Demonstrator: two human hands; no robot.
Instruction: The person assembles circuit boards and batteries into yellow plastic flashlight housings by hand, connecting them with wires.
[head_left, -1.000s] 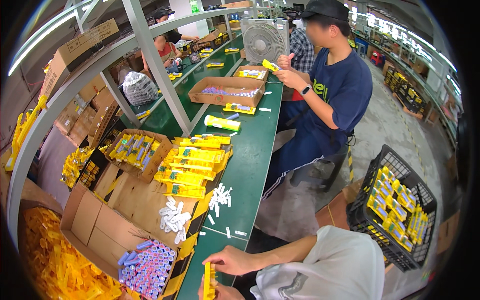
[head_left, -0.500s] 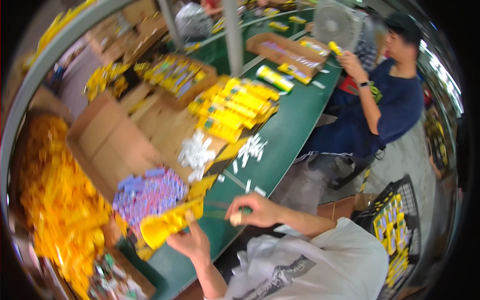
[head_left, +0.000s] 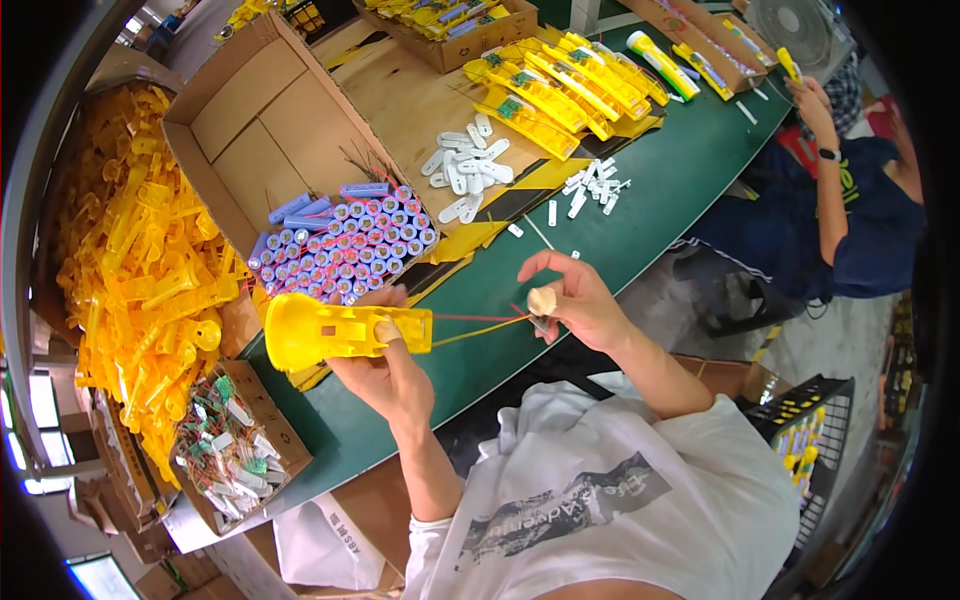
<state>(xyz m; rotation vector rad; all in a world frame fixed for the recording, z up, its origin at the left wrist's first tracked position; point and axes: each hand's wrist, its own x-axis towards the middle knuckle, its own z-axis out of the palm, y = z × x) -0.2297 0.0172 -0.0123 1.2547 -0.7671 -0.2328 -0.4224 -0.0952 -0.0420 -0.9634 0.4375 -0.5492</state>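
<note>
My left hand [head_left: 395,385] is wrapped round a yellow plastic torch housing [head_left: 318,332], its wide round end pointing left. Out of the housing's right end run a red and a yellow wire [head_left: 482,332], stretched across to my right hand [head_left: 592,312]. That hand pinches the wires' far ends between thumb and fingers. A beige covering [head_left: 541,301] shows at its fingertips; a small dark bit below it is too small to name. Just beyond the housing, purple battery cells [head_left: 360,245] with red leads stand packed in an open cardboard box [head_left: 235,110].
White plastic pieces [head_left: 465,165] and small white strips [head_left: 596,188] lie beyond my hands, near assembled yellow housings [head_left: 560,90]. At left are heaped yellow parts [head_left: 140,270] and a box of wired circuit boards [head_left: 225,450]. A co-worker [head_left: 860,200] sits at the right of the green table [head_left: 670,205].
My view has swung, shifting the scene. The housing has turned more level, and my right hand is farther from it, with the wires drawn out between both hands.
</note>
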